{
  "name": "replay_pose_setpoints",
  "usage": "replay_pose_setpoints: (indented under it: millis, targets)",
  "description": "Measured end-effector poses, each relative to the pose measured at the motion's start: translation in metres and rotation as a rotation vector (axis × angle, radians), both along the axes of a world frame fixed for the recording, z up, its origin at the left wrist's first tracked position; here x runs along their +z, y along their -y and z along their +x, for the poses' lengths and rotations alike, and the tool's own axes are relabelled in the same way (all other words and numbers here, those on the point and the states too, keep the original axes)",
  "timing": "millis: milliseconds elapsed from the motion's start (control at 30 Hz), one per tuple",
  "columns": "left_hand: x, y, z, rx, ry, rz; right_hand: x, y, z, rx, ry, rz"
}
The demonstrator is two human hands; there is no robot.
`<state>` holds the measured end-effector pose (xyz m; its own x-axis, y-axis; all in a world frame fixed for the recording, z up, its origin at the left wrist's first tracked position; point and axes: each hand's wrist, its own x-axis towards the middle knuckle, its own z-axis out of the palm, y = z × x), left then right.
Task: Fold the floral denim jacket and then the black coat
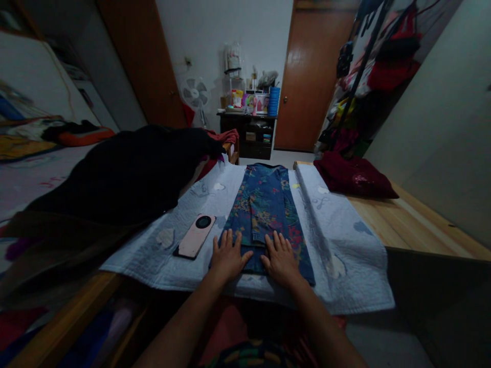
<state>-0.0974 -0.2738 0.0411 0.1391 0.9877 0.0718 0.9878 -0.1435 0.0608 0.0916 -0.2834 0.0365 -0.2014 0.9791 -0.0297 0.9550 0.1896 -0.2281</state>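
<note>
Blue floral garment (268,204) lies folded lengthwise on the light quilted cloth (358,253), to the right of the phone (195,239), its near end under both hands. Uneven palm pressure or a sideways drag could skew the folded sleeve or ruck the loose cloth beneath, and an outward sweep at left could knock the phone. Left hand (227,259) and right hand (282,259) rest palms down, open, fingers spread forward, thumbs pointing inward, gripping nothing.
</note>
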Motion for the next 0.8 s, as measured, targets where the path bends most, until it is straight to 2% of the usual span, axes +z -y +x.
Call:
replay_pose_setpoints:
  millis: [67, 167, 233, 333, 433, 533, 667, 800]
  targets:
    - [0.007, -0.006, 0.007, -0.003, 0.02, 0.084, 0.003, 0.0, 0.0, 0.008, -0.003, -0.002]
    - [0.015, -0.022, 0.023, -0.156, 0.103, 0.176, 0.012, -0.005, 0.004, 0.036, -0.022, 0.005]
    - [0.016, -0.036, 0.035, -0.272, 0.164, 0.167, 0.016, -0.013, 0.007, 0.053, -0.054, 0.029]
    - [0.007, -0.053, 0.05, -0.373, 0.211, 0.093, 0.017, -0.028, 0.012, 0.059, -0.115, 0.079]
    - [-0.008, -0.06, 0.057, -0.356, 0.206, 0.021, 0.01, -0.041, 0.015, 0.1, -0.15, 0.081]
    - [-0.02, -0.058, 0.058, -0.324, 0.176, 0.008, 0.004, -0.046, 0.019, 0.157, -0.143, -0.006]
    - [-0.022, -0.056, 0.056, -0.343, 0.143, 0.018, 0.002, -0.045, 0.028, 0.125, -0.101, -0.081]
    - [-0.018, -0.054, 0.055, -0.341, 0.156, 0.034, 0.001, -0.042, 0.042, 0.071, -0.059, -0.089]
